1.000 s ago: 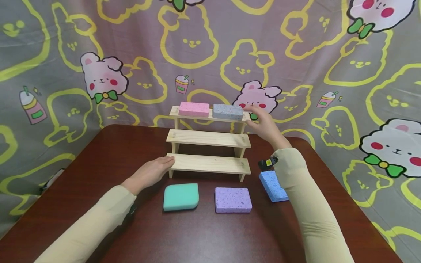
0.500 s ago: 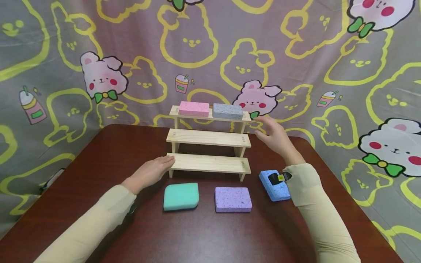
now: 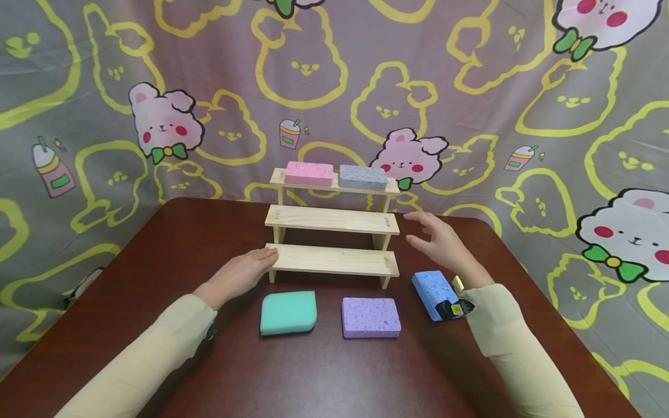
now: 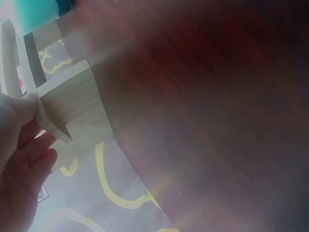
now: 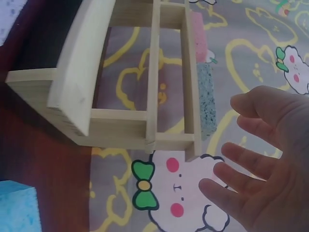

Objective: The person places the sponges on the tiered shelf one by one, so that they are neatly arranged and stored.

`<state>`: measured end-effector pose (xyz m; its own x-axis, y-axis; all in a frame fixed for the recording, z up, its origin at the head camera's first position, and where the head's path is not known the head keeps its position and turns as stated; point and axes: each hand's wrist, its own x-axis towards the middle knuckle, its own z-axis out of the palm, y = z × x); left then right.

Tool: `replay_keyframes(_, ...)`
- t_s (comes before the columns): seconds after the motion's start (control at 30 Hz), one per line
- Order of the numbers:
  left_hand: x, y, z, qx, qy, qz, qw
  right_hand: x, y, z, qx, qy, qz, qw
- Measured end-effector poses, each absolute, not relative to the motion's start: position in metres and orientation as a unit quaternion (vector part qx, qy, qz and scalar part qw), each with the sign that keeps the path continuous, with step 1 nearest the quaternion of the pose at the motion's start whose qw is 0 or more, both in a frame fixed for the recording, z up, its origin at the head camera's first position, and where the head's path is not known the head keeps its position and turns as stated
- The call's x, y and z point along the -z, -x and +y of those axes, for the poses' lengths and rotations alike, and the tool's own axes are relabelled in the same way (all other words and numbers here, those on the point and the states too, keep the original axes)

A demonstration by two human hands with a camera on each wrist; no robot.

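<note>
My left hand (image 3: 237, 276) pinches the left end of the bottom board of a three-step wooden display shelf (image 3: 334, 260); in the left wrist view its thumb and fingers lie around the board's end (image 4: 55, 123). To the right of the shelf my right hand (image 3: 441, 247) hovers with nothing in it, fingers spread and apart from the thumb. On the top step lie a pink sponge (image 3: 309, 173) and, beside it, a grey speckled sponge (image 3: 363, 177). The right wrist view shows the grey sponge (image 5: 206, 99) on the shelf, apart from the right hand (image 5: 270, 159).
In front of the shelf, on the dark red-brown table (image 3: 235, 371), lie a turquoise sponge (image 3: 288, 313) and a purple sponge (image 3: 370, 317). A blue sponge (image 3: 434, 290) lies right of them, partly behind the right wrist's camera (image 3: 456, 309). A patterned curtain (image 3: 219, 69) hangs behind.
My right hand has come away from the grey sponge's right end and moved right, down and toward me. The left hand and the sponges have stayed put.
</note>
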<state>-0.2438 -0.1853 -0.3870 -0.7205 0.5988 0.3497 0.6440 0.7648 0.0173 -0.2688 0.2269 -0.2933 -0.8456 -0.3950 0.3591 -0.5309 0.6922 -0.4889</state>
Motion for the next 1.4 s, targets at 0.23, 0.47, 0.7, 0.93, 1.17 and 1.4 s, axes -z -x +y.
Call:
replay_keyframes(0.23, 0.389, 0.244, -0.186, 0.068, 0.337, -0.925, 0.163, 0.309, 0.259, 0.239, -0.288, -0.235, -0.925, 0.087)
replay_keyframes(0.47, 0.389, 0.244, -0.187, 0.062, 0.332, -0.928, 0.155, 0.326, 0.253, 0.252, -0.262, -0.212, -0.940, 0.055)
replay_keyframes(0.7, 0.389, 0.245, -0.187, 0.062, 0.351, -0.919, 0.170, 0.346, 0.248, 0.263, -0.251, -0.209, -0.944, 0.034)
replay_keyframes(0.93, 0.387, 0.244, -0.187, 0.059, 0.354, -0.917, 0.172, 0.361, 0.244, 0.274, -0.239, -0.207, -0.948, 0.029)
replay_keyframes(1.17, 0.387, 0.244, -0.187, 0.060, 0.351, -0.919, 0.166, 0.367, 0.239, 0.281, -0.213, -0.198, -0.957, 0.002)
replay_keyframes(1.4, 0.386, 0.244, -0.186, 0.060, 0.347, -0.922, 0.162, 0.373, 0.238, 0.284, -0.196, -0.176, -0.965, -0.020)
